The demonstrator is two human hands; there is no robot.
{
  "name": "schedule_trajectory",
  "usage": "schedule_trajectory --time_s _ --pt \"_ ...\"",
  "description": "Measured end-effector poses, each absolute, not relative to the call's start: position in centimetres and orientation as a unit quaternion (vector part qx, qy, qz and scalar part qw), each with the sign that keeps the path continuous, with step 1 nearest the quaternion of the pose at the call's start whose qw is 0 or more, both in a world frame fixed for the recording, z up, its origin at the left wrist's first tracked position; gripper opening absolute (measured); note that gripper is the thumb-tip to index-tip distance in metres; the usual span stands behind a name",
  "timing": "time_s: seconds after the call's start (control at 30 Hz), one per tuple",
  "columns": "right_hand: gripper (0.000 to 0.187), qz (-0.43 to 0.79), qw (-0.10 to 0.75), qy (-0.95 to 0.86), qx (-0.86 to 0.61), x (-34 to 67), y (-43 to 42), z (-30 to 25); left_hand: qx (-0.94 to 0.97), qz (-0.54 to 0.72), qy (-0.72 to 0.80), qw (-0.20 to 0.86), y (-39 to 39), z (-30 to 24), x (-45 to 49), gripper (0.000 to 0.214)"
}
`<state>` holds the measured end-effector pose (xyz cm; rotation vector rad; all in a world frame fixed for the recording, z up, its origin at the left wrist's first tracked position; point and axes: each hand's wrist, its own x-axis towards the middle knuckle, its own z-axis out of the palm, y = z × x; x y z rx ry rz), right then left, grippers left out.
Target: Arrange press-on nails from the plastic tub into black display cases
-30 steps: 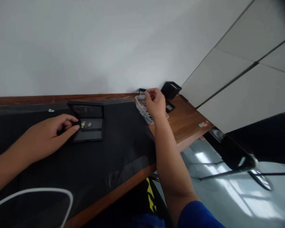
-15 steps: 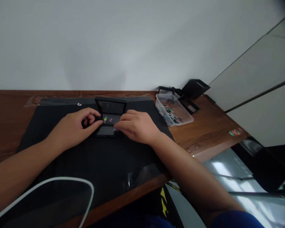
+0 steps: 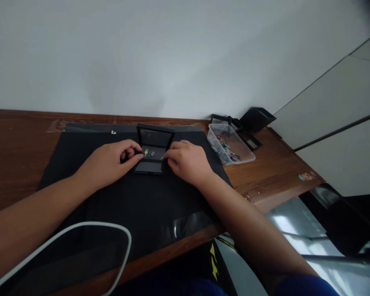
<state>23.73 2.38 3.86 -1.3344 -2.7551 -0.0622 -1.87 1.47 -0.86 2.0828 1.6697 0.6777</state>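
Tub (image 3: 216,144) w/ pcs (image 3: 226,148) R of case (image 3: 148,167)

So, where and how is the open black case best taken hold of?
Likely the left and right edges of its base, coming from both sides: the base lies flat, carrying small pieces, while the lid stands open behind and could swing.

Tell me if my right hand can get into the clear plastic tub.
Probably yes: the clear plastic tub is open-topped, and nothing visible blocks the way from your right hand.
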Motion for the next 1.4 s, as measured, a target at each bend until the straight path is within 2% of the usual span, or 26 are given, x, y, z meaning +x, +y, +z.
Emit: schedule_trajectory --time_s 0.17,0.43,0.53,0.67,0.93,1.1,1.4 --pt "0.037 0.011 0.025 -0.919 -0.394 24.7 2.9 4.2 0.767 0.222 0.577 0.173 1.4 -0.6 -1.8 0.044" --pt "0.035 0.055 0.100 -0.898 -0.425 25.6 3.3 3.8 0.772 0.205 0.580 0.161 1.4 -0.7 -2.0 0.046" --pt "0.030 0.052 0.082 -0.892 -0.441 24.8 2.6 4.0 0.780 0.195 0.578 0.139 1.4 -0.7 -1.9 0.050" --pt "0.036 0.049 0.058 -0.886 -0.457 23.7 2.1 3.9 0.787 0.194 0.572 0.125 1.3 -0.7 -1.9 0.053" --pt "0.032 0.059 0.049 -0.860 -0.504 23.0 2.1 3.6 0.785 0.208 0.568 0.132 1.4 -0.8 -1.9 0.050" --pt "0.030 0.072 0.082 -0.850 -0.516 22.7 2.7 3.0 0.787 0.207 0.565 0.136 1.5 -1.0 -2.1 0.050" --pt "0.038 0.099 0.117 -0.840 -0.521 21.6 3.4 1.9 0.778 0.217 0.572 0.144 1.7 -1.1 -1.9 0.053"
